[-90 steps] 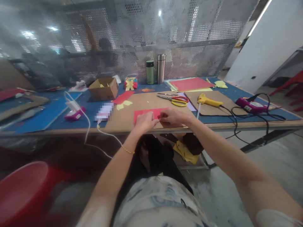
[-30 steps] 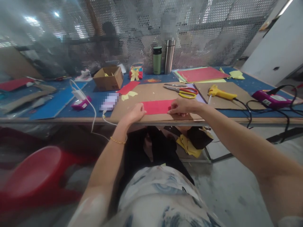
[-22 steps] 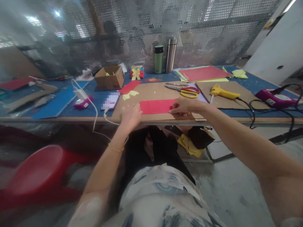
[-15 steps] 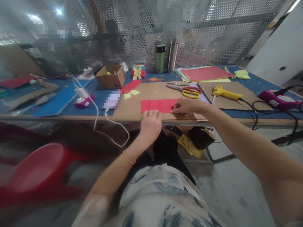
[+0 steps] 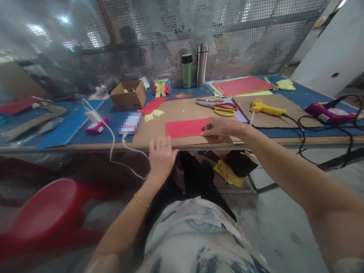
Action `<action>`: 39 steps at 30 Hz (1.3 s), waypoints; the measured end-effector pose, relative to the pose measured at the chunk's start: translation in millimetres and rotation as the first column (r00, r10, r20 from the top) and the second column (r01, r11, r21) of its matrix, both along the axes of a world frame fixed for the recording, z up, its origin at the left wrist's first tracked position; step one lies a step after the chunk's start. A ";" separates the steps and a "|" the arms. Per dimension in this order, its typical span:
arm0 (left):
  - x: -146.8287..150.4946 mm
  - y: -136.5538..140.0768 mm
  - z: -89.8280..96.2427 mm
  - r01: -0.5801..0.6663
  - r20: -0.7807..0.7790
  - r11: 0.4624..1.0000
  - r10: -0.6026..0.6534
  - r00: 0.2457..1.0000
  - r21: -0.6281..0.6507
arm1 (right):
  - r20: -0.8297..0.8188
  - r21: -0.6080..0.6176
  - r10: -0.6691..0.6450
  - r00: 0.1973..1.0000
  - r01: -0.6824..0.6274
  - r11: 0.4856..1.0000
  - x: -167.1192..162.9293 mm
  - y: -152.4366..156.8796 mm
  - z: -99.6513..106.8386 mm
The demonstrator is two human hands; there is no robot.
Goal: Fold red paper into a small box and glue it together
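Note:
A strip of red paper [image 5: 184,128] lies flat on the brown cardboard [image 5: 155,140] near the front of the table. My right hand [image 5: 218,127] covers its right end, thumb and fingers pinched together on it; the fingertips are partly hidden. Just off the strip's lower left corner, my left hand [image 5: 161,155] rests at the table edge with its fingers stretched and its thumb apart, holding nothing. Beyond my right hand lie red-handled scissors [image 5: 231,106] and yellow-handled scissors [image 5: 226,111].
A yellow glue gun [image 5: 269,108] with a black cable lies to the right. Further back stand a cardboard box [image 5: 129,96], a green bottle [image 5: 187,72] and a steel flask [image 5: 201,68]. A white cable [image 5: 113,136] hangs over the front edge. A red stool [image 5: 45,212] stands lower left.
My left hand has come off the red paper and moved left and toward me to the table edge. The strip now looks flatter. My right hand stays at its right end.

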State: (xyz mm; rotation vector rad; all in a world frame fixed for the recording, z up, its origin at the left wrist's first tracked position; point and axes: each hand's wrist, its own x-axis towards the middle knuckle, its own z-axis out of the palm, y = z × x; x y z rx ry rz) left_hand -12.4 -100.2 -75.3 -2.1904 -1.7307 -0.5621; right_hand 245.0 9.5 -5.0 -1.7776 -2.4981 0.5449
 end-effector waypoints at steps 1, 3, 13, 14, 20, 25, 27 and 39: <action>-2.5 -1.0 1.2 -0.007 -0.002 1.000 0.007 1.000 -0.004 | 0.009 0.005 -0.005 1.000 0.005 1.000 0.5 0.1 -0.4; -2.8 -2.0 5.3 -0.030 -0.017 1.000 0.030 0.999 0.004 | 0.008 0.008 0.003 1.000 -0.003 1.000 0.7 -0.3 -0.5; 56.1 29.2 13.2 0.349 -0.073 0.926 -0.362 0.930 -0.143 | -0.090 -0.101 -0.005 0.996 -0.004 0.995 -5.1 1.0 3.6; 58.0 31.8 10.8 0.354 -0.071 0.923 -0.367 0.927 -0.153 | -0.092 -0.105 -0.008 0.996 -0.002 0.995 -6.0 0.5 3.9; 55.1 33.7 7.8 0.343 -0.085 0.930 -0.356 0.931 -0.136 | -0.139 -0.154 -0.038 0.990 0.016 0.988 -1.3 -3.1 5.6; 55.4 32.7 11.4 0.351 -0.092 0.925 -0.366 0.926 -0.147 | -0.037 -0.139 -0.135 0.990 0.129 0.982 29.6 -12.4 11.6; 55.6 32.5 11.3 0.352 -0.090 0.925 -0.366 0.926 -0.144 | 0.059 0.035 -0.160 0.985 0.158 0.987 38.5 -20.2 10.9; 50.9 32.5 4.2 0.349 -0.083 0.928 -0.361 0.929 -0.129 | -0.012 0.644 0.267 0.964 -0.197 0.739 -5.2 -62.9 -71.3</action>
